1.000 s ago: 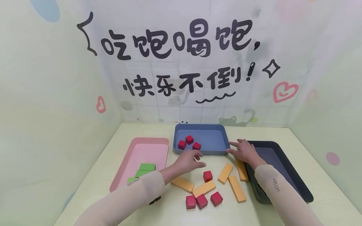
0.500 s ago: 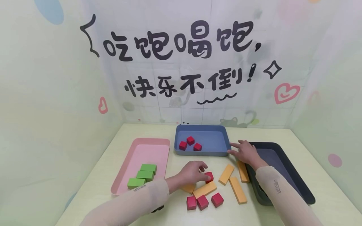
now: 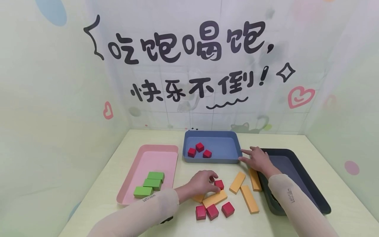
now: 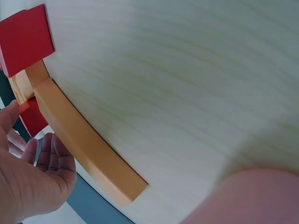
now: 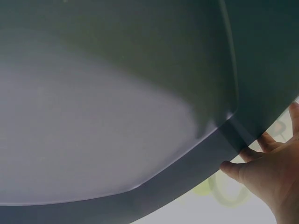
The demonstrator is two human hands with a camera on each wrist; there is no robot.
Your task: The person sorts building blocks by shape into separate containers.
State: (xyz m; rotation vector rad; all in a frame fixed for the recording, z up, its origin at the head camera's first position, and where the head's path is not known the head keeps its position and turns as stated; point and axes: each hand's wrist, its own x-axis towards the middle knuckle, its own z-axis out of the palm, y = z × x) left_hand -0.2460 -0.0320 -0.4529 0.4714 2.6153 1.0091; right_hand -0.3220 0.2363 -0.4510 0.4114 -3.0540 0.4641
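Note:
My left hand [image 3: 202, 183] is at a red cube [image 3: 219, 184] in the middle of the table, its thumb on the near side and curled fingers on the far side. In the left wrist view the thumb of that hand [image 4: 35, 177] meets the red cube [image 4: 32, 116], beside an orange block [image 4: 88, 140]. My right hand [image 3: 258, 159] lies between the blue tray [image 3: 210, 161] and the dark tray [image 3: 314, 187], fingers extended and spread, tips at the blue tray's right edge. In the right wrist view its fingers lie beyond the dark tray's rim [image 5: 205, 161].
Several orange blocks [image 3: 249, 199] lie between the hands. Several red cubes [image 3: 228, 209] sit nearer the front. The blue tray holds three red cubes [image 3: 199, 147]; the pink tray [image 3: 127, 177] on the left holds green blocks [image 3: 152, 184]. Printed walls enclose the table.
My left hand has moved down and to the right, from above the table to the red cube, with thumb and fingers closing about it. The right hand has stayed in place.

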